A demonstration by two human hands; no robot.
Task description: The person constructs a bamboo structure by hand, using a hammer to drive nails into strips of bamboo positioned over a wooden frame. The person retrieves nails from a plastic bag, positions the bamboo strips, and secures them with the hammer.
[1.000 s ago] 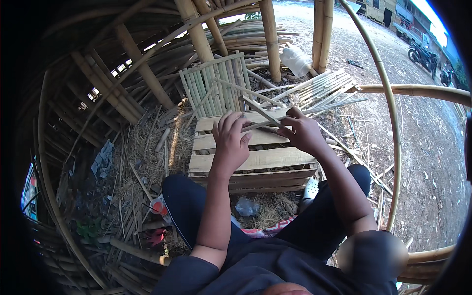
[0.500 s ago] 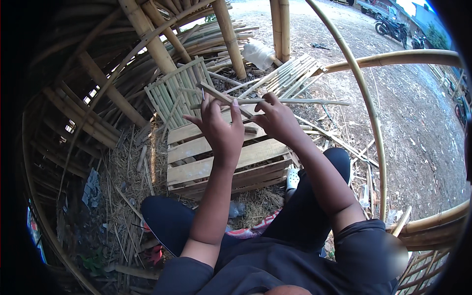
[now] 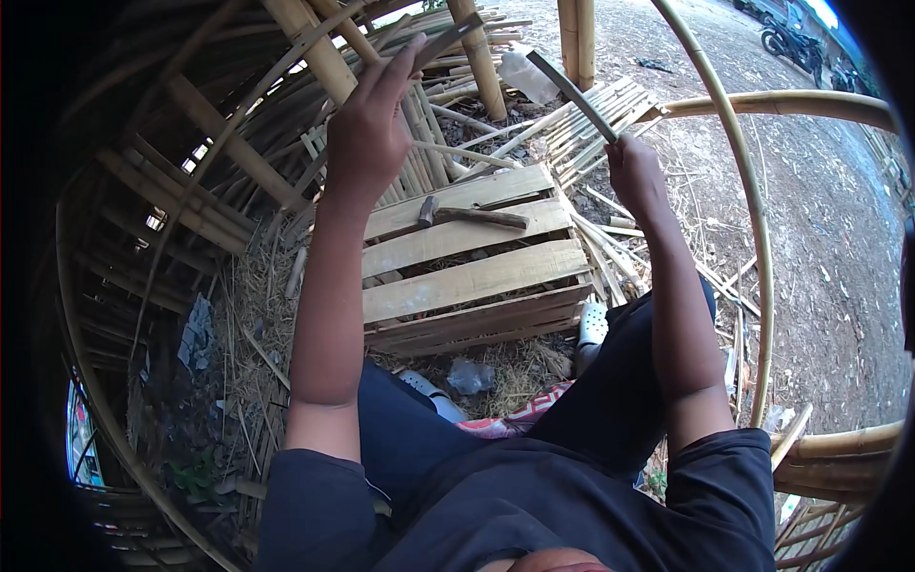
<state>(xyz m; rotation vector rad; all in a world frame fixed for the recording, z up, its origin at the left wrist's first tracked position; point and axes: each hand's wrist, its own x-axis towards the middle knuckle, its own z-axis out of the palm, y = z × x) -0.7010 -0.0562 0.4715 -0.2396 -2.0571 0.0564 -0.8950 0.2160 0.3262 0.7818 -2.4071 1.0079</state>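
Observation:
My left hand is raised at the upper left, closed around one end of a short flat dark strip; its material is hard to make out. On the right, my right hand grips the lower end of a narrow greenish bamboo strip, which slants up and to the left. The two strips are apart, both held in the air beyond the slatted wooden crate. A hammer with a wooden handle lies across the crate's top slats, touched by neither hand.
A bamboo slat panel leans behind the crate, and another slatted bamboo piece lies at the far right. Bamboo posts and a curved pole frame the space. Straw and scraps litter the ground.
My hands have moved apart from above the crate: the left up and leftward, the right to the right. The strips, crossed before, are now separate. The hammer has come into clear view.

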